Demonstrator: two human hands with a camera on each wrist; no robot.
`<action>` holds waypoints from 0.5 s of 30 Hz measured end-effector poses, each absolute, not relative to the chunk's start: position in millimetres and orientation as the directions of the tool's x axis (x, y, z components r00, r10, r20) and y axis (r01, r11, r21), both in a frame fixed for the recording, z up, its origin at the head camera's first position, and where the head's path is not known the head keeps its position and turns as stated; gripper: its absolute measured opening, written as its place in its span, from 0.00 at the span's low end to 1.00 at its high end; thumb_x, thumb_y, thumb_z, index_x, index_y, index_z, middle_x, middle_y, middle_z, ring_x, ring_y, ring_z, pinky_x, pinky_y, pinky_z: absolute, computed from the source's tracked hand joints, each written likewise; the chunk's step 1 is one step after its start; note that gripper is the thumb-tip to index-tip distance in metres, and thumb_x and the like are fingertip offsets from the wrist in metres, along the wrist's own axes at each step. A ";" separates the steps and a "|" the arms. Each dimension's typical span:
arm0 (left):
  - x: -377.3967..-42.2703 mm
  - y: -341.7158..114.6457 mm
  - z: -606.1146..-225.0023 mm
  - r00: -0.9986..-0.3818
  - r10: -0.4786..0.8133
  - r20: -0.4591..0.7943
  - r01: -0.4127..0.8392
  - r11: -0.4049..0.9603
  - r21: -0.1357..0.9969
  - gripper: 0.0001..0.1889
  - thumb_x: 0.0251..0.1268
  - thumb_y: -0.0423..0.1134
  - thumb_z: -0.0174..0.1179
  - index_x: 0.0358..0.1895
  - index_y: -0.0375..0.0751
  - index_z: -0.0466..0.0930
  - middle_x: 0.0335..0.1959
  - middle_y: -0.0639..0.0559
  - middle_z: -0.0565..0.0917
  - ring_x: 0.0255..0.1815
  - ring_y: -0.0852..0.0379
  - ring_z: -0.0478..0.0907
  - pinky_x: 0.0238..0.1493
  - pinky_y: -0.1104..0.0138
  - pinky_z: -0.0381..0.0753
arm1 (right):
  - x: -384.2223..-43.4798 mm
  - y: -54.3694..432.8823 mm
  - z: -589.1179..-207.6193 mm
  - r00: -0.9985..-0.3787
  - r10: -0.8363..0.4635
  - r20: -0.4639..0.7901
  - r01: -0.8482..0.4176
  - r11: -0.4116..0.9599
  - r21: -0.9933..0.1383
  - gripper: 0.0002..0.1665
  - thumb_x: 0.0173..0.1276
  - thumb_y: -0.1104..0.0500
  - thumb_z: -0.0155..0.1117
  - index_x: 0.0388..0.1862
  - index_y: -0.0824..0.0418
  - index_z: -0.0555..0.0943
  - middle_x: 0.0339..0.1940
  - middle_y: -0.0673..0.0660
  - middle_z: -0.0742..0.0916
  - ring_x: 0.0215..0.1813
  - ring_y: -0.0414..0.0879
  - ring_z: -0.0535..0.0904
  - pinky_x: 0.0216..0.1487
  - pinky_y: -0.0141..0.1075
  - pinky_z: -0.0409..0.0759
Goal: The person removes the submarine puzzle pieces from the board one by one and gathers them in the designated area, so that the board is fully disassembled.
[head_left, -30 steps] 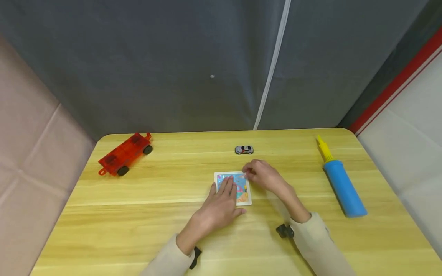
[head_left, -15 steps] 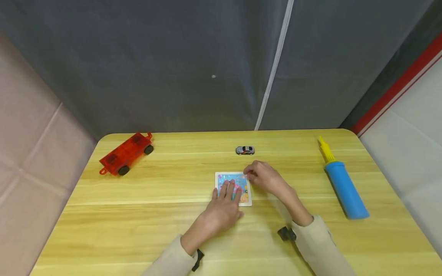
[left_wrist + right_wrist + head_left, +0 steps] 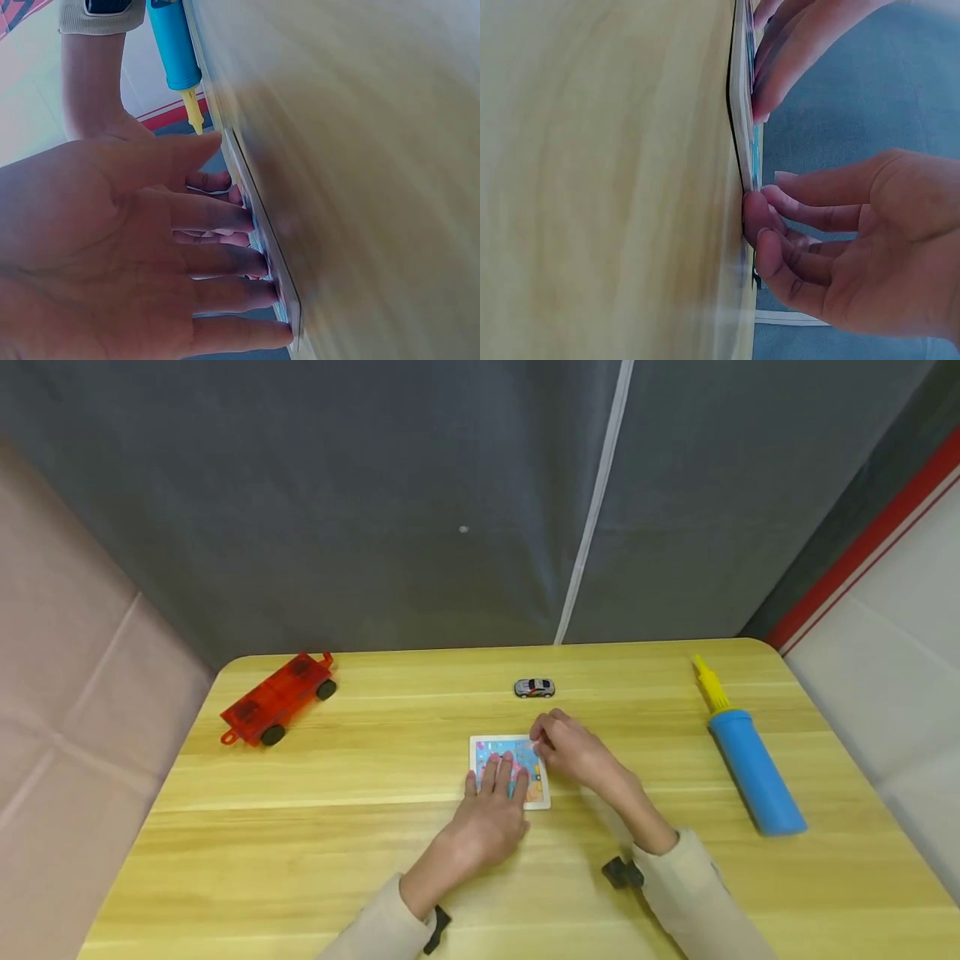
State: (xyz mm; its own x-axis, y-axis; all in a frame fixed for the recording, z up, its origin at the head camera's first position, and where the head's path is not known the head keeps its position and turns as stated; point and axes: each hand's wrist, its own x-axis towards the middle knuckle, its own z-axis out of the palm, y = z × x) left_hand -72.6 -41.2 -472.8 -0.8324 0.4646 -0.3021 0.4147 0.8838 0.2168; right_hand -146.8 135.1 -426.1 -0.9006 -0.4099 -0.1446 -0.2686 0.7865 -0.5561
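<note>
square, flat, white-edged blue picture panel (image 3: 527,755) lies under the straight-fingered left hand (image 3: 489,820), curled right hand (image 3: 573,750) at its far-right corner, can't tell if pinching

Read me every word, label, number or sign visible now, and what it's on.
None are legible.
Toy car: markings too small to read.
Picture board: no text I can make out, and partly covered.
Pale panel, top left of left wrist view: dark strokes, cut off; can't tell if lettering.
</note>
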 end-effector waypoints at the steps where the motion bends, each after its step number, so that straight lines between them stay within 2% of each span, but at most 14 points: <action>1: -72.1 -41.0 -472.6 -0.833 0.465 -0.301 0.413 0.884 0.220 0.39 0.88 0.54 0.55 0.90 0.39 0.54 0.92 0.32 0.45 0.92 0.32 0.44 0.83 0.32 0.58 | -145.8 134.7 -426.3 -0.903 -0.407 -0.141 -0.268 0.787 -0.556 0.06 0.81 0.70 0.64 0.52 0.70 0.84 0.46 0.59 0.83 0.45 0.49 0.78 0.52 0.43 0.84; 8: -71.1 -41.0 -469.8 -0.830 0.476 -0.290 0.415 0.875 0.247 0.40 0.87 0.52 0.58 0.89 0.37 0.56 0.93 0.36 0.45 0.92 0.31 0.41 0.82 0.30 0.56 | -144.2 131.7 -426.6 -0.921 -0.370 -0.123 -0.247 0.797 -0.551 0.07 0.80 0.70 0.64 0.51 0.71 0.85 0.47 0.61 0.84 0.46 0.51 0.80 0.53 0.46 0.85; 15: -70.1 -38.8 -470.7 -0.831 0.470 -0.298 0.419 0.881 0.222 0.39 0.87 0.52 0.57 0.89 0.37 0.56 0.92 0.38 0.47 0.92 0.31 0.42 0.82 0.30 0.58 | -146.9 129.5 -426.5 -0.929 -0.354 -0.106 -0.239 0.795 -0.558 0.07 0.78 0.71 0.64 0.49 0.70 0.87 0.46 0.63 0.89 0.46 0.52 0.83 0.52 0.47 0.87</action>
State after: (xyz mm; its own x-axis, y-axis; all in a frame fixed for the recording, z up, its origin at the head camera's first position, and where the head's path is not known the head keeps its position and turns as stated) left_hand -70.1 -38.8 -470.7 -0.8305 0.4703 -0.2985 0.4188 0.8805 0.2222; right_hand -146.9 129.5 -426.5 -0.9293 -0.3539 -0.1061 -0.2389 0.7947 -0.5580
